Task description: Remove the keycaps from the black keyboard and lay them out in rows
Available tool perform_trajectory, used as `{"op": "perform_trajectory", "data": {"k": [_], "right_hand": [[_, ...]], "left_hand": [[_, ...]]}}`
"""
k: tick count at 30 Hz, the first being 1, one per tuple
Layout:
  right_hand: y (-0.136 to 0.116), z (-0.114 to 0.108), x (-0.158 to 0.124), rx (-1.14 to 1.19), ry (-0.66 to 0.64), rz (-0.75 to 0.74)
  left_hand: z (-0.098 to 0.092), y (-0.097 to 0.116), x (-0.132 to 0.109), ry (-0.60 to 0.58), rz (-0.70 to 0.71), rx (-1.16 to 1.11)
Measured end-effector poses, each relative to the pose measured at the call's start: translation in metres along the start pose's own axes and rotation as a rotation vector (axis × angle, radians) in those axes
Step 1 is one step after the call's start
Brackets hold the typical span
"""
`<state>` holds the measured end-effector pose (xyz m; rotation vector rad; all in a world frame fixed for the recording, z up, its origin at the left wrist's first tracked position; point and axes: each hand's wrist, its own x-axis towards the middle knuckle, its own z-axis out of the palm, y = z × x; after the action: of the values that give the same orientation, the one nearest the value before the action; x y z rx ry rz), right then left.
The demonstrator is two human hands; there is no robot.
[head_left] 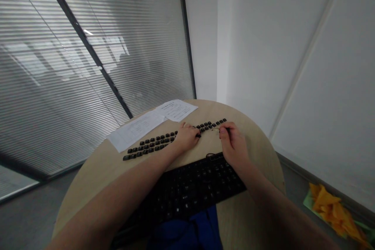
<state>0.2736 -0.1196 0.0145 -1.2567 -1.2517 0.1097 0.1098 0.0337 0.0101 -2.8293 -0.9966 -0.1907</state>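
A black keyboard (190,189) lies on a round light wooden table (96,172) close to me. Beyond it, several loose black keycaps (152,144) are laid out in rows. My left hand (186,138) rests among these rows, fingers curled with a black keycap at the fingertips. My right hand (233,144) is pinched round a small thin tool (218,129) that points at the far keycaps (212,124).
Two printed paper sheets (146,125) lie at the table's far edge. Glass walls with blinds stand to the left, white walls to the right. An orange and green heap (334,209) lies on the floor at lower right. Blue cloth (190,230) shows at my lap.
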Motion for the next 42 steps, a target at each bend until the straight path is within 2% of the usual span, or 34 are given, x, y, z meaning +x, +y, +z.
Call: {"op": "perform_trajectory", "data": {"k": [6,10,12,14,16,18,20,22,25,28,32,37,42], "right_hand": [[0.001,-0.001,0.000,0.008,-0.010,0.024],[0.009,0.001,-0.002,0.074,-0.053,0.070],[0.013,0.003,-0.003,0.129,-0.093,0.097],[0.017,0.005,-0.004,0.169,-0.123,0.113],[0.020,0.006,-0.004,0.185,-0.147,0.130],[0.021,0.007,-0.005,0.194,-0.187,0.160],[0.018,0.006,-0.006,0.226,-0.260,0.201],[0.013,0.006,-0.008,0.277,-0.391,0.249],[0.002,0.007,-0.013,0.324,-0.625,0.346],[-0.004,0.007,-0.017,0.314,-0.759,0.438],[-0.002,0.007,-0.018,0.287,-0.845,0.466],[0.002,0.007,-0.018,0.272,-0.886,0.477],[0.001,0.003,-0.018,0.282,-0.938,0.451]], "left_hand": [[-0.012,0.001,-0.003,0.017,-0.017,-0.043],[-0.039,-0.006,-0.015,0.079,-0.040,-0.094],[-0.057,-0.013,-0.027,0.149,-0.062,-0.124],[-0.072,-0.022,-0.045,0.171,-0.078,-0.184],[-0.083,-0.031,-0.065,0.123,-0.109,-0.256],[-0.087,-0.037,-0.086,-0.019,-0.102,-0.329],[-0.085,-0.041,-0.106,-0.169,-0.034,-0.390],[-0.076,-0.043,-0.122,-0.261,0.035,-0.434],[-0.058,-0.044,-0.136,-0.266,0.066,-0.502],[-0.039,-0.045,-0.139,-0.205,0.121,-0.557],[-0.025,-0.047,-0.136,-0.172,0.217,-0.571],[-0.025,-0.048,-0.137,-0.233,0.192,-0.581],[-0.022,-0.050,-0.137,-0.213,0.190,-0.619]]}}
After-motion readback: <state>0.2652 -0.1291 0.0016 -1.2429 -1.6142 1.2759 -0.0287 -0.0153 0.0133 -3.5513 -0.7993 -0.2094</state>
